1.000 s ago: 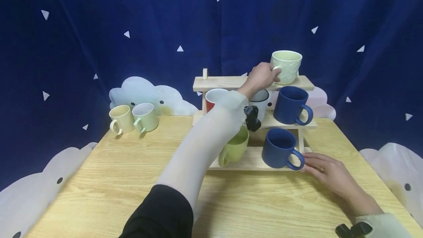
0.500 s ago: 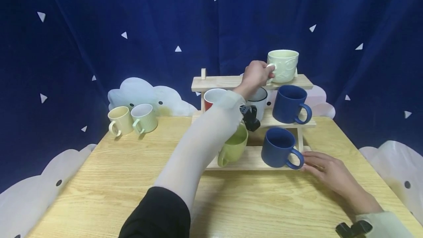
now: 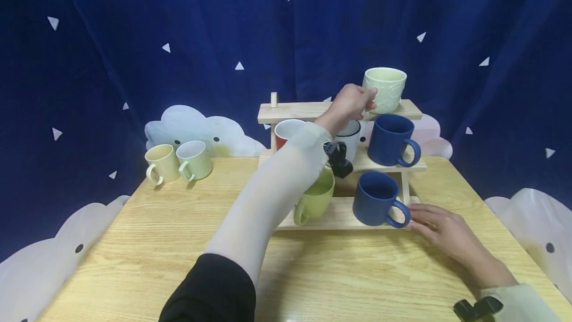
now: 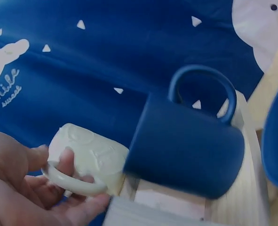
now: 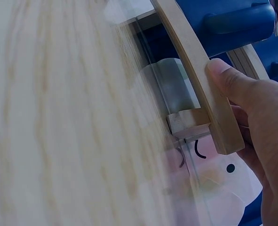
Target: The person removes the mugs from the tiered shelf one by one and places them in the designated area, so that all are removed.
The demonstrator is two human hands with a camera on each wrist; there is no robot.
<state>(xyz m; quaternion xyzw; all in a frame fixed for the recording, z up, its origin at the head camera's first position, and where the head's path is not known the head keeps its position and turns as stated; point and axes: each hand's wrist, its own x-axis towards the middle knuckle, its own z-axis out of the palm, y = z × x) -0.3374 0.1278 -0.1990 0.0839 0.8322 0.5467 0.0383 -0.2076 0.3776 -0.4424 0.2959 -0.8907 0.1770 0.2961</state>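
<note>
From the head view, the left hand (image 3: 350,105) gripped the handle of the pale green mug (image 3: 385,89) standing on the top tier of the wooden rack (image 3: 304,111), while the right hand (image 3: 440,230) lay with relaxed fingers against the rack's bottom right corner on the desk (image 3: 147,242), just beside a blue mug (image 3: 377,199). The left wrist view showed fingers curled through the pale mug's handle (image 4: 75,181), beside another blue mug (image 4: 186,148). In the right wrist view, the thumb (image 5: 233,82) pressed the rack's wooden edge (image 5: 200,75).
</note>
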